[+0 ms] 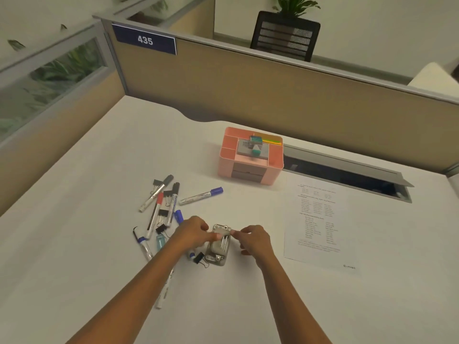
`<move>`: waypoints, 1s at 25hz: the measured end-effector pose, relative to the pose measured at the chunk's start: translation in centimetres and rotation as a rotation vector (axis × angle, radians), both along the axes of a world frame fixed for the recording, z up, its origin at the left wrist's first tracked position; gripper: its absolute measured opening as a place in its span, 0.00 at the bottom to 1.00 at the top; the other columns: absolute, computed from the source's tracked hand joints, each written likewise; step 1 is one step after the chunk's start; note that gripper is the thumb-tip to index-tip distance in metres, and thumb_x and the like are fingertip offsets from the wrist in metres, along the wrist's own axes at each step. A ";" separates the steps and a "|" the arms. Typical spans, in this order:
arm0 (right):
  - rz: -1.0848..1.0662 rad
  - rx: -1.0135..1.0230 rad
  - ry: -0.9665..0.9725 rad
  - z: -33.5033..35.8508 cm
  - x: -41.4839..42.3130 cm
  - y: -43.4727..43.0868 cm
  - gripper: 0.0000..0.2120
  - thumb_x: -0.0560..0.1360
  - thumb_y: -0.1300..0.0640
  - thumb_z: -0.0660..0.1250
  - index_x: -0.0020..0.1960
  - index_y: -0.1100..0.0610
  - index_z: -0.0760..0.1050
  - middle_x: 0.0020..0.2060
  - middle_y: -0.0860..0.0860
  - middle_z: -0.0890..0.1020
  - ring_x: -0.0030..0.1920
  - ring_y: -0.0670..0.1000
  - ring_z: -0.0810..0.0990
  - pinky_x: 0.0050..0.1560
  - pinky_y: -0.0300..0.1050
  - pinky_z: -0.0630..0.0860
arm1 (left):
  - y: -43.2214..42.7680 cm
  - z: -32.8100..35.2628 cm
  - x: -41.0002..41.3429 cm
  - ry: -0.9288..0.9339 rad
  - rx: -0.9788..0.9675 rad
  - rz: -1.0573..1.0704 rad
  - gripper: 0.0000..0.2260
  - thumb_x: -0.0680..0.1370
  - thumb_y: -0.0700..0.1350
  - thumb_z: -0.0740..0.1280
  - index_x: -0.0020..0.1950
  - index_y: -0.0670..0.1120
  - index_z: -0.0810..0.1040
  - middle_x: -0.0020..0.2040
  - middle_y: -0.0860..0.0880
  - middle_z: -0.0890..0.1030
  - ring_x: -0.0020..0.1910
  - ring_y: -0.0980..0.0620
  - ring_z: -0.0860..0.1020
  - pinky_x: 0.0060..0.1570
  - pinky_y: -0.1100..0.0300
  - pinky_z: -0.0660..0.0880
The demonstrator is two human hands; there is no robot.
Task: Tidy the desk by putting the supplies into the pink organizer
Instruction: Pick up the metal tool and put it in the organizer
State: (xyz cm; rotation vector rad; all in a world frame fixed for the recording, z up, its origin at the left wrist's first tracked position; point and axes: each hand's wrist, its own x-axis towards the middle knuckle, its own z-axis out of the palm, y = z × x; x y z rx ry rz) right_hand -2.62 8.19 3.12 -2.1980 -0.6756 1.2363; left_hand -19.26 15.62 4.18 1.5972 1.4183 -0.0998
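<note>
Your left hand [193, 234]: fingers curled, tips pinching the small grey metal desk tool [219, 248] on the white desk [99, 244].
Your right hand [253, 238]: fingertips pinch the tool's far right edge.
Loose supplies: white markers [201, 194] and black binder clips [198, 257], scattered left.
Pink plastic organizer [274, 165]: farther back, well apart.

The desk [87, 256] is smooth, matt white; the pink organizer [274, 167] is smooth plastic; the sheet [320, 219] is matt paper; the blurred grey device [216, 248] seems metal, with shiny rods.
</note>
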 end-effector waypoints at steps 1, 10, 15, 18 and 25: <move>0.006 -0.011 0.012 -0.1 -0.6 -0.1 0.18 0.69 0.52 0.73 0.50 0.66 0.78 0.38 0.54 0.79 0.36 0.55 0.81 0.49 0.57 0.82 | -0.5 -0.3 0.2 0.021 0.011 -0.013 0.26 0.67 0.57 0.75 0.58 0.42 0.77 0.49 0.46 0.83 0.46 0.50 0.81 0.50 0.53 0.79; -0.082 0.017 0.125 -0.3 -2.5 0.1 0.12 0.70 0.63 0.71 0.50 0.71 0.78 0.39 0.59 0.78 0.41 0.55 0.77 0.44 0.48 0.79 | -1.6 -0.5 0.5 -0.033 0.055 0.032 0.13 0.68 0.47 0.76 0.50 0.45 0.80 0.45 0.47 0.83 0.46 0.49 0.80 0.48 0.55 0.76; -0.174 0.083 0.216 -0.2 -2.4 -0.3 0.09 0.72 0.63 0.71 0.50 0.67 0.79 0.44 0.60 0.82 0.45 0.58 0.81 0.48 0.50 0.80 | -1.6 -0.9 -0.5 -0.141 0.031 0.085 0.10 0.70 0.46 0.75 0.48 0.47 0.79 0.43 0.49 0.81 0.41 0.51 0.78 0.43 0.56 0.76; -0.223 0.124 0.281 0.1 -2.6 0.1 0.13 0.73 0.64 0.71 0.56 0.63 0.75 0.50 0.61 0.83 0.49 0.59 0.83 0.48 0.48 0.82 | -1.1 -0.9 -1.0 -0.181 0.050 0.100 0.10 0.70 0.46 0.75 0.49 0.49 0.79 0.45 0.50 0.82 0.44 0.50 0.79 0.45 0.52 0.79; -0.079 0.382 0.100 3.5 -1.9 3.2 0.17 0.73 0.62 0.71 0.61 0.58 0.75 0.48 0.59 0.83 0.49 0.57 0.84 0.53 0.57 0.81 | 2.6 1.4 -0.6 -0.381 0.136 0.169 0.11 0.66 0.45 0.78 0.43 0.55 0.80 0.45 0.57 0.83 0.44 0.62 0.79 0.45 0.62 0.75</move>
